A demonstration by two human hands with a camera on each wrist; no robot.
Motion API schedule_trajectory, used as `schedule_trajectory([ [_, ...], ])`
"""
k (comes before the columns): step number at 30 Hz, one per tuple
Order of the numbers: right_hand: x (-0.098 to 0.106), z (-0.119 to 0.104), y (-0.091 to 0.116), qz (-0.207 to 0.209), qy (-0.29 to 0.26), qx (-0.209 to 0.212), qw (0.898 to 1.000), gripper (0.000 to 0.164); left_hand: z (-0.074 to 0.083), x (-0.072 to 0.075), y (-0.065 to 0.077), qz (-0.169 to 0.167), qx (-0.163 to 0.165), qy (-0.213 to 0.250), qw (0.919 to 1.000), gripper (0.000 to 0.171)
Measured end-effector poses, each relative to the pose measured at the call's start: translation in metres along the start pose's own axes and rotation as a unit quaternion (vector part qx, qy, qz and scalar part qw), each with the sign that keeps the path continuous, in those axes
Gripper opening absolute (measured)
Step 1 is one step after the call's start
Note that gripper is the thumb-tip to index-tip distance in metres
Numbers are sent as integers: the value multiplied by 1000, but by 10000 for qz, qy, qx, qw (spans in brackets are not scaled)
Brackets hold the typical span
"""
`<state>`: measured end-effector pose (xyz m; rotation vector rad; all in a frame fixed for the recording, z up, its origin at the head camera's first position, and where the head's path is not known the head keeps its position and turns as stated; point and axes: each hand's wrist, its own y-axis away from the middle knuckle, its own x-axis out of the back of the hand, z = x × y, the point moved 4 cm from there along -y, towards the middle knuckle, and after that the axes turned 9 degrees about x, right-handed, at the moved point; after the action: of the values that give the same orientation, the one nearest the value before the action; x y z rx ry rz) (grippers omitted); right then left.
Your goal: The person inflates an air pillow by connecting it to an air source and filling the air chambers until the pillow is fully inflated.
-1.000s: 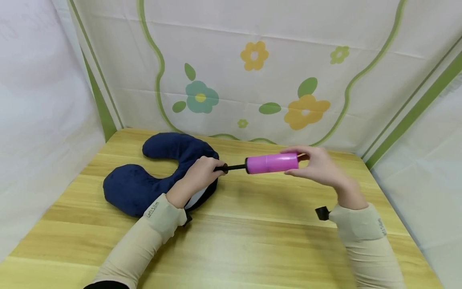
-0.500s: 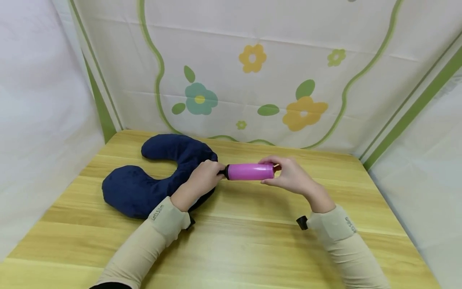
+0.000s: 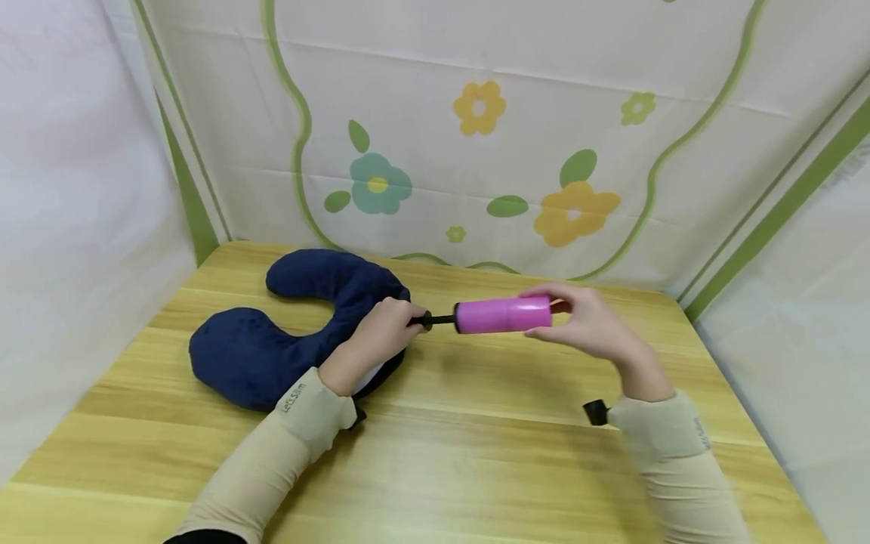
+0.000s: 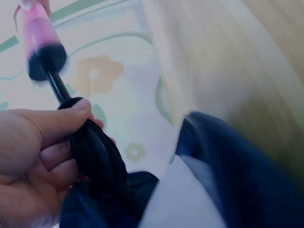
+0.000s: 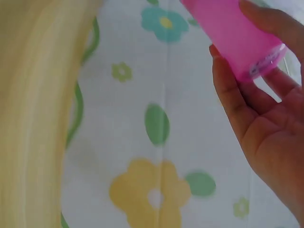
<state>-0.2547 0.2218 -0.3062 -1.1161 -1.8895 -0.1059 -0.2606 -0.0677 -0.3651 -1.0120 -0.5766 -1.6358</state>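
Note:
A pink hand pump (image 3: 503, 315) lies level above the table, its black rod (image 3: 443, 319) partly drawn out. My left hand (image 3: 383, 330) grips the pump's black handle (image 4: 97, 154), with the thumb along it in the left wrist view. The far end of the pink barrel (image 5: 242, 40) is held by my right hand (image 3: 584, 321), fingers and thumb on opposite sides. Under and beside my left hand lies a navy U-shaped neck pillow (image 3: 248, 359), its curve facing right. At an opening in its cover, a white inner part (image 4: 183, 199) shows. How the pump joins the pillow is hidden.
The wooden table (image 3: 476, 468) runs up to a white fabric backdrop (image 3: 421, 91) printed with flowers. More white fabric (image 3: 75, 189) hangs at the left side and at the right.
Half a second ago my right hand had moved left, pushing the barrel against the handle and hiding the rod. Now it has drawn back right, and the rod shows again. My left hand stays nearly still.

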Motion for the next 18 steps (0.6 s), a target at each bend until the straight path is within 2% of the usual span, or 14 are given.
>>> schedule_trajectory([
  [5, -33, -8, -20, -176, 50, 230, 9996, 46, 0, 1, 2, 244, -9, -163, 9996, 4],
  [9, -41, -8, -24, -310, 137, 283, 9990, 48, -1, 0, 2, 274, -68, -104, 9995, 6],
  [13, -24, -2, -16, -299, 192, 303, 9989, 49, -3, -2, 0, 143, -91, -33, 9999, 7],
  [18, 10, 4, 1, 88, 285, 250, 9992, 48, -7, -1, -1, 70, 25, -30, 10000, 7],
])
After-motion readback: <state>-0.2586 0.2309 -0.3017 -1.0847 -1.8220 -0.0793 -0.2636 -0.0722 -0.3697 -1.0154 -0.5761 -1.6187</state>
